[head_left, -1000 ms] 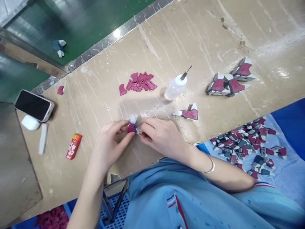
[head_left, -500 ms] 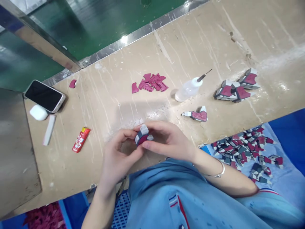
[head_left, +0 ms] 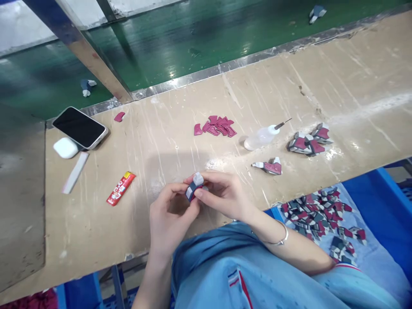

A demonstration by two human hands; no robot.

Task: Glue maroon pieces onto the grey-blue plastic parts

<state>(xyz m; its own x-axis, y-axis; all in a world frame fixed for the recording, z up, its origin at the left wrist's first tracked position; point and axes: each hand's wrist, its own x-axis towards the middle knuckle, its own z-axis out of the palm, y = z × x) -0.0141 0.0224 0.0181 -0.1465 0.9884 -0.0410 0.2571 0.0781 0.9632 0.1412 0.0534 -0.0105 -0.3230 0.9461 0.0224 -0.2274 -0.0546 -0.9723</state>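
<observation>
Close to the table's front edge, a small moulded part [head_left: 193, 189] in light grey, dark blue and maroon is pinched between my two hands. My left hand [head_left: 170, 210] grips its left side with thumb and fingertips. On its right side, the thumb and fingers of my right hand [head_left: 222, 193] press against the maroon face. Fingers hide some of the part. Beyond my hands lies a pile of flat maroon pieces [head_left: 220, 126], and a similar assembled part [head_left: 268, 166] rests to the right. Behind that, a white squeeze bottle [head_left: 260, 138] with a needle tip lies on its side.
More assembled parts [head_left: 309, 143] sit farther right. At left are a phone [head_left: 80, 127], a white case [head_left: 65, 148], a pale strip [head_left: 76, 173] and a red packet [head_left: 121, 189]. A blue bin [head_left: 373, 201] holds many parts. Two parts lie on the green belt [head_left: 206, 34].
The view has shifted, so the table things appear lower and two parts show on the green belt. The held part is turned slightly, showing more of its dark blue side. Both hands keep their grip.
</observation>
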